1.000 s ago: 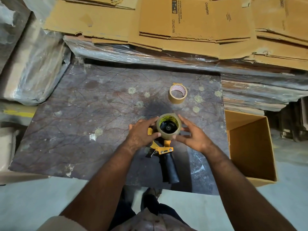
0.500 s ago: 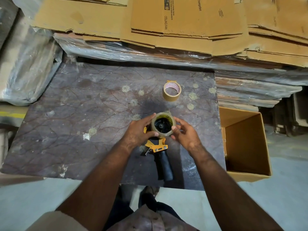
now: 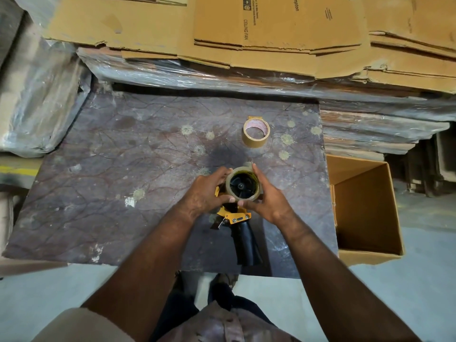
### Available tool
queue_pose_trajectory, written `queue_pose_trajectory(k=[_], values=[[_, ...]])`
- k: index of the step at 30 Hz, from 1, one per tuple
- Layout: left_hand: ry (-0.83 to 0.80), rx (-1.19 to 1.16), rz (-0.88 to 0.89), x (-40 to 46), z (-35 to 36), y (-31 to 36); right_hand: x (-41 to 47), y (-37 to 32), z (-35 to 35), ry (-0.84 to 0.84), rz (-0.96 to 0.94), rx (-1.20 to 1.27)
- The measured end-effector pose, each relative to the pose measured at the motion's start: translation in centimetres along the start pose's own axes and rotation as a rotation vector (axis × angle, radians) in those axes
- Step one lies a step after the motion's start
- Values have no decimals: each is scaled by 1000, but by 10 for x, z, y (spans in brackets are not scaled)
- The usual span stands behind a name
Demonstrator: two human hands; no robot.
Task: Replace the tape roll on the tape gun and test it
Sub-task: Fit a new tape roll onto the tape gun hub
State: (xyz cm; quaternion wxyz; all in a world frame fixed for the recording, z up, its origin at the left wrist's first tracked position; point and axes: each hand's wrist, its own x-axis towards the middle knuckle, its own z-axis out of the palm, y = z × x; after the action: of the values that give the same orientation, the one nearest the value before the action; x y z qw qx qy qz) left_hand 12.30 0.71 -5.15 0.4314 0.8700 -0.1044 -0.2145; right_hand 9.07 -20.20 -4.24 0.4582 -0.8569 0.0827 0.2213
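Note:
A yellow tape gun [image 3: 235,215] with a black handle [image 3: 246,243] lies on the dark marbled table [image 3: 123,169]. A roll of clear tape [image 3: 241,185] sits around the gun's black hub. My left hand [image 3: 206,193] grips the roll's left side, thumb under its lower edge. My right hand [image 3: 267,198] cups its right side, fingers up along the rim. A second roll, tan with a white and red core [image 3: 255,132], lies flat farther back on the table.
An open empty cardboard box [image 3: 362,211] stands on the floor beside the table's right edge. Flattened cartons [image 3: 271,28] and plastic-wrapped bundles [image 3: 39,99] are stacked behind and to the left. My feet show below the table's near edge.
Both hands have closed in tighter around the clear roll, which now sits lower over the hub. The tape gun and the tan roll have stayed in place.

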Motion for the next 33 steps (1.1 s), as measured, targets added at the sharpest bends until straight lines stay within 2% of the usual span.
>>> queue_pose_trajectory(k=[5, 17, 21, 25, 31, 33], values=[[-29, 17, -11, 7, -3, 1, 12, -4, -8, -24, 33, -177], [-107, 200, -32, 16, -12, 3, 15, -19, 6, 24, 94, -236], [-112, 235, -55, 17, -14, 7, 16, -19, -4, 1, 104, -221], [-94, 370, -102, 13, 6, 5, 4, -1, -9, -55, 109, -16], [-59, 396, -118, 11, 16, -9, 5, 19, 8, -21, 99, -212], [-40, 382, -111, 16, 12, -3, 3, 19, 15, 39, 120, -310]])
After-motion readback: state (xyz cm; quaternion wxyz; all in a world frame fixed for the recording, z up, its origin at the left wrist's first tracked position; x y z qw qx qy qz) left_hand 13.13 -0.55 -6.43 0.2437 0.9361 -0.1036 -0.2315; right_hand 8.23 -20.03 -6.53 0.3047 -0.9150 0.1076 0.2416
